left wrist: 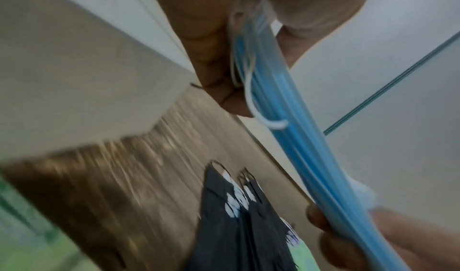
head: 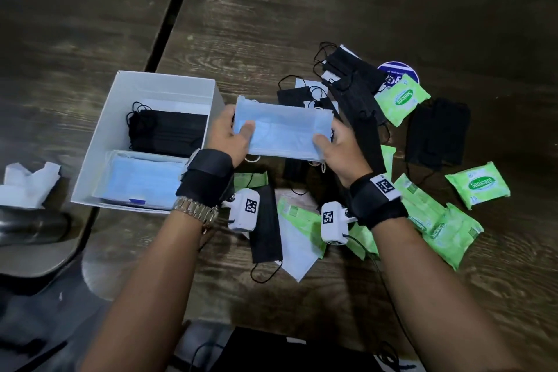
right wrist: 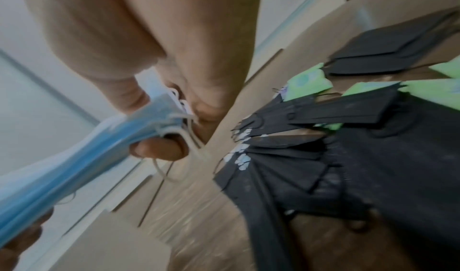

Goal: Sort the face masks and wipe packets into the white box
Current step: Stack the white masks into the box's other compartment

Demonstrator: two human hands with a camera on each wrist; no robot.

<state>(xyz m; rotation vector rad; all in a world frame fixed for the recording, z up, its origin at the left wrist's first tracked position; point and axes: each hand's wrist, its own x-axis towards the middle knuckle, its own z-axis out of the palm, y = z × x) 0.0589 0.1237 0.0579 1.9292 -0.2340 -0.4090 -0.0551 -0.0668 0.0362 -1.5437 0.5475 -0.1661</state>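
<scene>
Both hands hold a stack of blue face masks (head: pixel 282 131) flat above the table, just right of the white box (head: pixel 99 142). My left hand (head: pixel 232 133) pinches the stack's left end, thumb on top; my right hand (head: pixel 335 145) pinches the right end. In the wrist views the blue masks (left wrist: pixel 286 118) (right wrist: pixel 99 147) show edge-on between thumb and fingers. Inside the box lie black masks (head: pixel 169 133) at the back and blue masks (head: pixel 142 178) at the front. Loose black masks (head: pixel 356 93) and green wipe packets (head: pixel 401 100) are scattered on the table to the right.
The dark wooden table (head: pixel 332 9) has a seam running diagonally at the upper left. Crumpled white tissue (head: pixel 27 184) and a dark metal object (head: pixel 30 223) sit left of the box. A round blue and white sticker (head: pixel 398 69) lies by the far wipe packet.
</scene>
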